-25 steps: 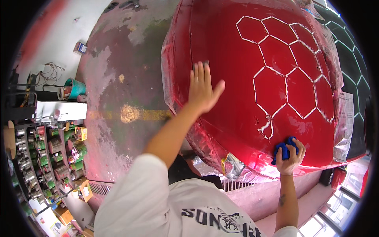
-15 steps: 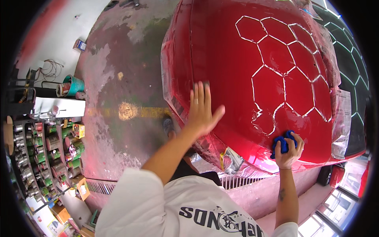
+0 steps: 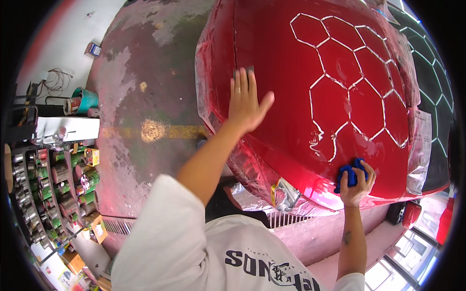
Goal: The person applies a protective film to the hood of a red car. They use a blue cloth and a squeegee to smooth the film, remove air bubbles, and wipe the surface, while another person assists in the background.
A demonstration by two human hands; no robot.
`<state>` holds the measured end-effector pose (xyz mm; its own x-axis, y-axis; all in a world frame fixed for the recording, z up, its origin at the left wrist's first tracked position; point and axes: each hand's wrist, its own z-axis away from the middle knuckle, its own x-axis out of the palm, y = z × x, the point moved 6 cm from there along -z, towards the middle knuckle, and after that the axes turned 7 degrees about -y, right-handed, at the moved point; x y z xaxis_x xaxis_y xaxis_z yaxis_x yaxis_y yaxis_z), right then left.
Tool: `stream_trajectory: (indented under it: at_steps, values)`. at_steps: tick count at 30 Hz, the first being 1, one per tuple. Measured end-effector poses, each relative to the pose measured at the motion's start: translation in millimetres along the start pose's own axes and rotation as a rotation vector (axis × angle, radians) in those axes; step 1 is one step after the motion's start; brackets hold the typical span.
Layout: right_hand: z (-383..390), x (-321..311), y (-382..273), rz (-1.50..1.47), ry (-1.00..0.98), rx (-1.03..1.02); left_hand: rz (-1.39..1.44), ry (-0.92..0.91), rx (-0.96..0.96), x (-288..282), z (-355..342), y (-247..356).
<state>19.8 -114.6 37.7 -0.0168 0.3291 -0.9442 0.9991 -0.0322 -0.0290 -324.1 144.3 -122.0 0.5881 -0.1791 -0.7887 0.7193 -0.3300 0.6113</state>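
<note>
A glossy red car panel (image 3: pixel 276 97) with a white honeycomb of lines fills the middle and right. My left hand (image 3: pixel 245 104) lies flat toward its left side, thumb spread, fingers pressing a small grey sanding pad (image 3: pixel 250 69) against the paint. Only the pad's edge shows past the fingertips; the rest is hidden. At the panel's near right edge, my right hand (image 3: pixel 357 189) grips a bunched blue cloth (image 3: pixel 346 177) resting on the paint. Close to this cloth, the white lines are broken and smeared.
Clear masking film (image 3: pixel 206 82) skirts the panel's left side, and masking paper (image 3: pixel 421 145) borders its right. Beyond it is a dark panel (image 3: pixel 429 82) with similar lines. Shelves of paint cans (image 3: pixel 58 172) and a teal bucket (image 3: pixel 87 101) stand at the left.
My left hand has slid away from me along the panel, and the grey pad has gone with it. My right hand and the blue cloth stay nearly in place.
</note>
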Motion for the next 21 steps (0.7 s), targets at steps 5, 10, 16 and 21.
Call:
stream_trajectory:
  at_steps: [5, 10, 16, 21]
  values:
    - [4, -4, 1, 0.01, -0.021, 0.026, -0.052, -0.147, 0.105, 21, 132, 47]
    - [-4, 0, 0, -0.008, -0.018, -0.006, -0.075, 0.084, 0.046, -38, -95, -25]
    - [4, 0, 3, 0.025, -0.047, 0.012, 0.011, -0.087, 0.013, -5, 23, 14]
    - [2, -1, 2, 0.051, -0.071, -0.005, -0.088, -0.127, 0.11, -24, -55, -8]
